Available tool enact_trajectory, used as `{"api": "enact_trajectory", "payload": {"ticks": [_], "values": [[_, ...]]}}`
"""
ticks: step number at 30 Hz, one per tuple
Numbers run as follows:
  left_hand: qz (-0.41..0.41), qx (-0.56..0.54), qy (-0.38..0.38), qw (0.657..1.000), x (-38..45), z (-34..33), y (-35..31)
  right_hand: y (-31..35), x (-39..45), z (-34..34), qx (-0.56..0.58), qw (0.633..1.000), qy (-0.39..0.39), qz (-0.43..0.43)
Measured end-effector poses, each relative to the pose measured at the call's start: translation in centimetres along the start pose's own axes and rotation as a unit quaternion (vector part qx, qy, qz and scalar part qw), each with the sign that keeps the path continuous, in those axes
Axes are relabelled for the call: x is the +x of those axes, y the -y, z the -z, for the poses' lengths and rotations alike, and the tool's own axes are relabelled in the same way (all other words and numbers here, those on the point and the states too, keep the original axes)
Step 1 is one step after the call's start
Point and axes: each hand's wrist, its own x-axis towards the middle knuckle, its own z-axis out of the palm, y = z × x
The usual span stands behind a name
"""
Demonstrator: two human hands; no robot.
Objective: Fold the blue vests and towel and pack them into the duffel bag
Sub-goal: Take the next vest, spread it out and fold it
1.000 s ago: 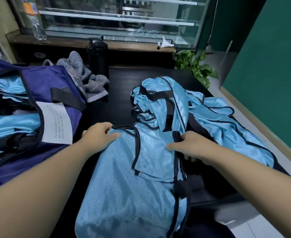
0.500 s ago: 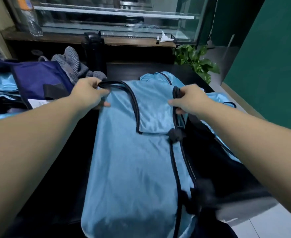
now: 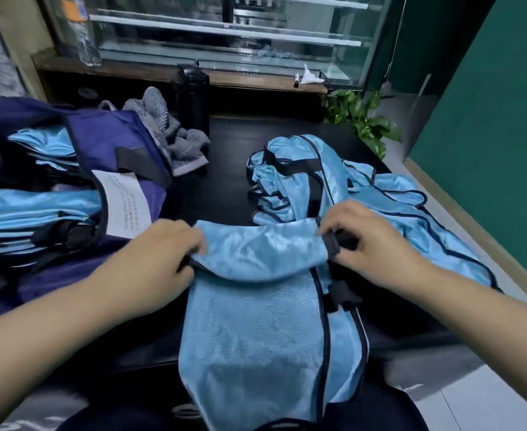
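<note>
From my head camera, my left hand (image 3: 165,247) pinches the left corner of the blue vest (image 3: 265,321) on the black table (image 3: 225,157), fingers curled round the folded-over top edge. My right hand (image 3: 368,241) grips the right corner at its black strap. The vest's lower half hangs toward me. More vests (image 3: 380,194) lie heaped beyond; the duffel bag (image 3: 113,141) sits open at left, the grey towel (image 3: 175,135) behind it

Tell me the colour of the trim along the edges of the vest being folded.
Black trim on the light blue vest, clearest in the head view.
</note>
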Motion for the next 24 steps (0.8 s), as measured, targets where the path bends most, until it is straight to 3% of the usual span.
{"api": "enact_trajectory", "payload": {"ticks": [3,6,10,20,24], "values": [[-0.005,0.030,0.115,0.993,-1.2,-1.1,-0.9,0.2,-1.7,-0.4,-0.020,0.998,0.057,-0.022],[0.016,0.037,0.202,0.979,-0.9,-1.9,-1.9,0.4,-2.1,-1.1,-0.066,0.987,0.057,-0.135],[-0.045,0.014,0.163,0.986,0.6,-3.8,-4.0,0.1,-1.3,-2.5,-0.047,0.958,0.057,-0.278],[-0.058,-0.030,0.122,0.990,1.2,-7.9,-5.1,-1.7,-1.4,-5.0,-0.037,0.967,-0.078,-0.240],[-0.062,-0.045,0.124,0.989,1.3,-7.7,-5.1,-3.9,-2.1,-3.1,-0.010,0.942,-0.139,-0.305]]}}
